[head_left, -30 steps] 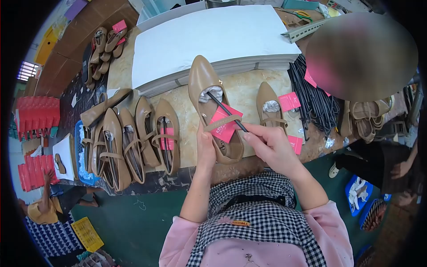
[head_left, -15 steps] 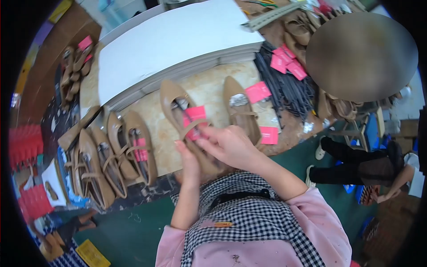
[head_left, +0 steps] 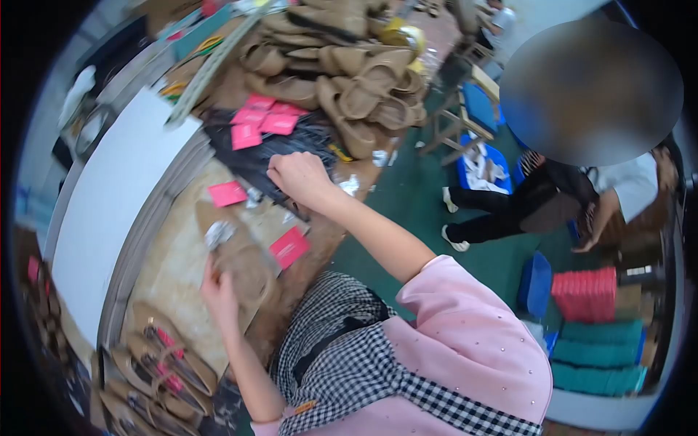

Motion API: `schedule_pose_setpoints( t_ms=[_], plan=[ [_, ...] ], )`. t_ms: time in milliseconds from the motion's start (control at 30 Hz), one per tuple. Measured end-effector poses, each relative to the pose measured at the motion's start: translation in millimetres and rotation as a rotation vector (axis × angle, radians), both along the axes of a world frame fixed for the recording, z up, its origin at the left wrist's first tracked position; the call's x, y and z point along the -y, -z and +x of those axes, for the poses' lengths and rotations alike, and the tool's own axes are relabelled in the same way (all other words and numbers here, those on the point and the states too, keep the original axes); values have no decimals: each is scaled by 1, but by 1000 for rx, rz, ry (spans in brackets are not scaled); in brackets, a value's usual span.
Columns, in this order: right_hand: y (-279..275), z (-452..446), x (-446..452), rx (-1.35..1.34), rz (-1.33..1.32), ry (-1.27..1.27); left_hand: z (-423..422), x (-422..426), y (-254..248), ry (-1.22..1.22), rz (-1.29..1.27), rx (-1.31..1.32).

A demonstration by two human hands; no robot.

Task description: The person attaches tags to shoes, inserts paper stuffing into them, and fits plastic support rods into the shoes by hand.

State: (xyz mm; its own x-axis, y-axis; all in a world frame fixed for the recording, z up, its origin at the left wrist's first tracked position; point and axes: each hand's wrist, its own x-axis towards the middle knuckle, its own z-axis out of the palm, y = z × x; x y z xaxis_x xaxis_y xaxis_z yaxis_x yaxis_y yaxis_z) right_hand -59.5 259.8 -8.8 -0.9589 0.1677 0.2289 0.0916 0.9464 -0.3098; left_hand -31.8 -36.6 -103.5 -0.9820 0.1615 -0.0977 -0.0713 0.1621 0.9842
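Left hand (head_left: 220, 291): at the side of a tan shoe (head_left: 251, 270), which lies on the surface (head_left: 171, 243) with crumpled paper (head_left: 219, 234) inside; blurred, cannot tell whether the fingers grip it. Right hand (head_left: 300, 178): over black sticks (head_left: 254, 167), fingers curled, grasp hidden. Pink tags (head_left: 289, 247) lie near the shoe. Strapped shoes (head_left: 174, 352) lower left; stacked white sheets (head_left: 116, 196) farther up.

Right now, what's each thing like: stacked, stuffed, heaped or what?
Pointed beige shoe: lying, stuffed with crumpled white paper.
Large white sheets: stacked.
Thin black sticks: bunched.
Pink paper tags: several overlapping on sticks.
Tan flat shoes: heaped.
Left hand: at pointed shoe, grip unclear.
Right hand: over sticks.
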Motion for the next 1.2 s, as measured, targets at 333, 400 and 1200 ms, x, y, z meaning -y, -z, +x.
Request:
schedule_pose_setpoints(
  t_ms=[333,400,1200],
  plan=[
    [-91,105,60,370,-1000,-442,22,36,-80,-70,882,295],
    [-89,121,81,468,-817,-696,26,33,-80,-489,560,200],
    [-93,98,198,-69,-698,-499,92,33,-83,-263,608,-40]
  ],
)
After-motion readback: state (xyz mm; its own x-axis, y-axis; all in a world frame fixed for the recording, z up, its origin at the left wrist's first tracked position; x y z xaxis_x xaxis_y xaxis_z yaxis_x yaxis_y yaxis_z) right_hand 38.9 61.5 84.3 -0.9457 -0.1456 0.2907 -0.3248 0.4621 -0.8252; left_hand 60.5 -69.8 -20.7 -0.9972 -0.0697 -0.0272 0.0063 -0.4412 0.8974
